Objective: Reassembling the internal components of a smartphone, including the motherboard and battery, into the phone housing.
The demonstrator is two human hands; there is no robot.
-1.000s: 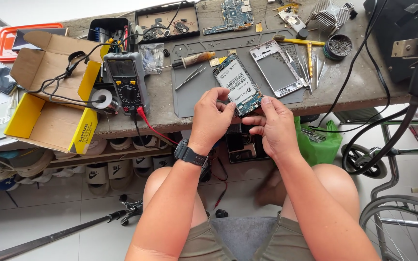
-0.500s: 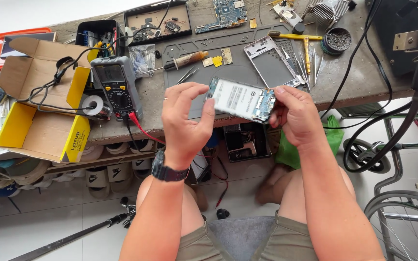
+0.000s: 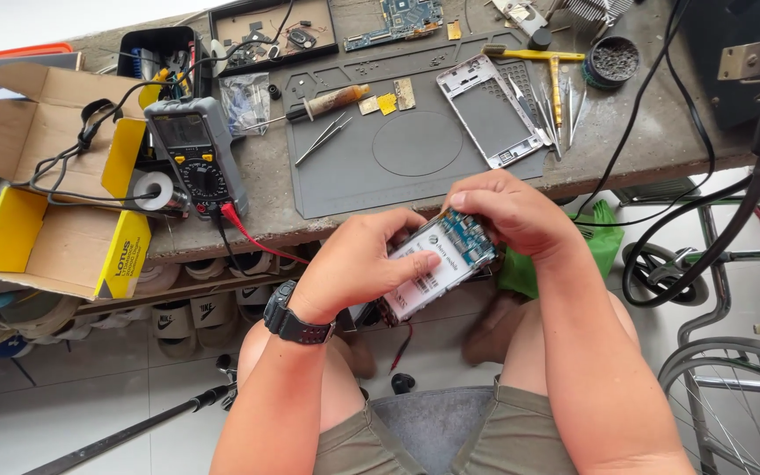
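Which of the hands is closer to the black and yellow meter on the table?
Left. The left hand is just right of and below the meter; the right hand is farther right.

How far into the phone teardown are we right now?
Done: the back is off, with the battery and blue circuit board exposed; a separate phone frame lies on the grey mat. In hand: the left hand and right hand hold the opened phone off the bench. Left: the battery and board remain inside it.

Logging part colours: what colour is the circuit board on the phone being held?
Blue, on the circuit board, clearest in the head view.
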